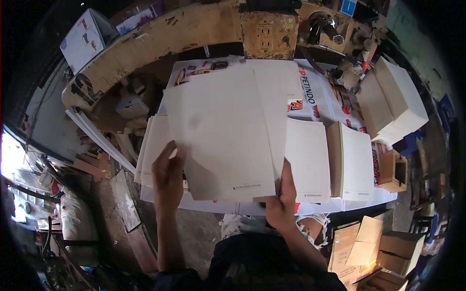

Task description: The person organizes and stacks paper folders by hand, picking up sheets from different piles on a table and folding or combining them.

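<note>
A few large white paper sheets (221, 131), slightly fanned, are held up over the table between my two hands. My left hand (168, 167) grips their left edge, thumb and fingers closed on it. At the lower right corner my right hand (282, 201) pinches the sheets, its thumb pointing up along the edge. Small print shows near the sheets' bottom edge. To the right lie a stack of white sheets (307, 160) and another, thicker stack (357, 162). More white sheets (154, 150) lie at the left, partly hidden behind my left hand and the held sheets.
A tall block of paper (395, 104) stands at the table's right, above a small open wooden box (393, 170). Behind the table runs a worn beige machine frame (194, 31). Cardboard boxes (359, 247) sit on the floor at lower right. A printed banner (318, 87) covers the tabletop.
</note>
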A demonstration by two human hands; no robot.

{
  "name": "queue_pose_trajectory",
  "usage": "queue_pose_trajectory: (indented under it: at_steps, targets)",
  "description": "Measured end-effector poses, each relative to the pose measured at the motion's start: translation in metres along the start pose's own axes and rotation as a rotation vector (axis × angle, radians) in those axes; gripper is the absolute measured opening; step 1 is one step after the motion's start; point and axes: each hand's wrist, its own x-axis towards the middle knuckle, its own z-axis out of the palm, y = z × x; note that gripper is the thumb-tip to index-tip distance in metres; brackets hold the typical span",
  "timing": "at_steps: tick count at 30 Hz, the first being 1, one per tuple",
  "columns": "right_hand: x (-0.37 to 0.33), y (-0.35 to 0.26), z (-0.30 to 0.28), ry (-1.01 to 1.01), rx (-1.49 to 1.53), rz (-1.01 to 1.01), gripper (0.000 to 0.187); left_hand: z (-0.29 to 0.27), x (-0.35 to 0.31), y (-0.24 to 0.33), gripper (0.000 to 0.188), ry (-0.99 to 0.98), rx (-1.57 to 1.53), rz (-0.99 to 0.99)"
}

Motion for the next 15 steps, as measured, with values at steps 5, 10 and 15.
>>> queue_pose_trajectory:
  at_steps: [5, 10, 15]
  targets:
    - [0.004, 0.006, -0.016, -0.257, 0.074, -0.021, 0.071, 0.0, -0.003, -0.019, 0.03, -0.111, 0.033, 0.044]
    - [0.001, 0.006, -0.009, -0.219, -0.012, -0.048, 0.071, 0.012, -0.005, -0.006, 0.03, -0.123, 0.031, 0.117]
    - [-0.001, -0.013, -0.004, -0.387, -0.084, 0.198, 0.064, -0.016, 0.024, -0.035, 0.024, 0.137, 0.146, 0.144]
